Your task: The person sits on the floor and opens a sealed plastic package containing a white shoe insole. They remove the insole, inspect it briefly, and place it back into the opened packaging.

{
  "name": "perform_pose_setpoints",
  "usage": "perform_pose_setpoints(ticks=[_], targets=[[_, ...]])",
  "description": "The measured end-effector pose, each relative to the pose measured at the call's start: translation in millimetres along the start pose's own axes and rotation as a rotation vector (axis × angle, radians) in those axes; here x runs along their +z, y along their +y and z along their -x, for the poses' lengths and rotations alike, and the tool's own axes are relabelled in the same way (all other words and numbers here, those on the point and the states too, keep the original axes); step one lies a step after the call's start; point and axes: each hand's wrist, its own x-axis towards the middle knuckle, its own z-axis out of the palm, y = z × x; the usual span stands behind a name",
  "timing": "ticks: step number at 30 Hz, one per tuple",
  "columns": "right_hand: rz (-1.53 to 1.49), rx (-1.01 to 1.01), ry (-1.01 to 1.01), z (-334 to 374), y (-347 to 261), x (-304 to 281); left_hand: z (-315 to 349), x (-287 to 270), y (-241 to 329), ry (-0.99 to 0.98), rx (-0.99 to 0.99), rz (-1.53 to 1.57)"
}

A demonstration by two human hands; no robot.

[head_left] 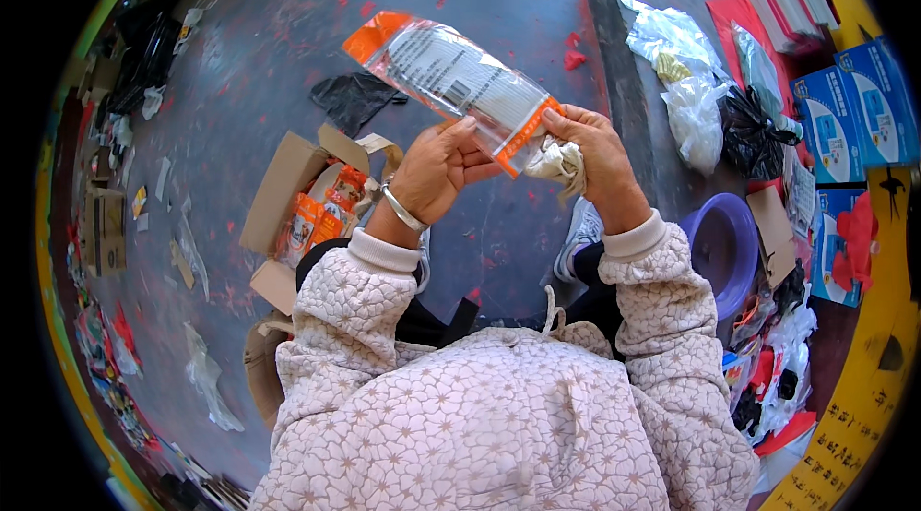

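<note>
A long clear plastic package [467,72] with orange ends is held up in front of me, tilted down toward the right. White ribbed fabric shows through it, under printed text and a barcode. My left hand [432,168], with a bangle at its wrist, holds the package's lower edge between thumb and fingers. My right hand [602,154] grips the orange end at the right, thumb on top. A cream bunched cloth [556,164] hangs below that end, against my right hand. Whether it comes out of the package or is held separately, I cannot tell.
An open cardboard box [279,192] with orange packets [317,223] stands left of my feet. A black plastic bag [353,100] lies beyond it. To the right are a purple basin [721,252], white plastic bags [693,122] and blue boxes [830,127].
</note>
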Motion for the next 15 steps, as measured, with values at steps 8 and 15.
perform_pose_setpoints(ticks=[8,15], targets=[[-0.010,0.016,-0.041,0,-1,-9,-2,-5,-6,0.018,0.036,-0.247],[0.041,-0.030,0.002,0,5,-4,-6,-7,-15,0.038,0.067,-0.277]])
